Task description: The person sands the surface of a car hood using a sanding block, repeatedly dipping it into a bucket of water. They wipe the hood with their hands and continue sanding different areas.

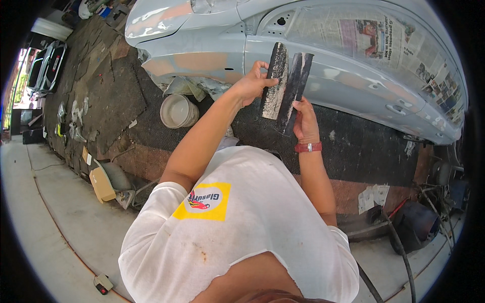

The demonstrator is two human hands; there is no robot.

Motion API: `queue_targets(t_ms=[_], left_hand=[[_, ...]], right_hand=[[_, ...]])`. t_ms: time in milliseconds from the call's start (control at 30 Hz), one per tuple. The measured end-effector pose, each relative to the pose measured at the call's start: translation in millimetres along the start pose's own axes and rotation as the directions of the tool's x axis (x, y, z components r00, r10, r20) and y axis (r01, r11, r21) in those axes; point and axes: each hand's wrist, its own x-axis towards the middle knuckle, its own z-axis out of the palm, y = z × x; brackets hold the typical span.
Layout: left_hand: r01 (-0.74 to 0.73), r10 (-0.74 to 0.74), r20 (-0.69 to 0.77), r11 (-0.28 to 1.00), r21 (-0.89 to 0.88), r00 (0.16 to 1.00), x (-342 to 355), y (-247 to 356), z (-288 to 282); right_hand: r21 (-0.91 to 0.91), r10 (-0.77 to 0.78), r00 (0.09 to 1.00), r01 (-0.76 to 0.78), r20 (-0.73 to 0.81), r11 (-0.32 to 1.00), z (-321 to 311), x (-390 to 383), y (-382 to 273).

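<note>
L grip (252, 84) pinches speckled blk (274, 100) midway; R grip (306, 121) pinches dk strip (299, 76) low.

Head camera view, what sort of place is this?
Probably a car body repair workshop: a tan-patched grey car body, newspaper covering part of it, and a long, white-streaked black strip in the left hand.

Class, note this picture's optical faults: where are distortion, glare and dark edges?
Head view: fisheye distortion bows the grey car near the right rim, and corners go black; same view: the far-left opening looks washed out, pale glare marks the door, the speckled strip looks sharp.
</note>
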Motion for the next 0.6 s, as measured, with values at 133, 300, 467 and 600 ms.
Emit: queue_targets(t_ms=[133, 300, 467, 600], left_hand=[[0.012, -0.011, 0.021, 0.999, -0.036, 1.000, -0.3, 1.5, 3.5], [0.063, -0.033, 0.152, 0.978, -0.197, 0.988, -4.2, -6.0, -5.1], [0.061, -0.046, 0.074, 0.975, -0.216, 0.996, -13.1, -16.8, 3.0], [0.095, -0.094, 0.027, 0.995, -0.016, 0.995, -11.0, -15.8, 5.7]], right_hand=[[0.008, 0.003, 1.000, -0.003, -0.019, 1.000, -4.8, 1.8, -0.7], [-0.003, 0.018, 0.999, -0.018, -0.039, 1.000, -5.9, 1.0, -3.1], [-0.017, 0.014, 0.999, -0.015, -0.042, 1.000, -4.3, 0.7, -7.3], [-0.034, 0.024, 0.998, -0.027, -0.066, 0.999, -11.1, 5.6, -3.9]])
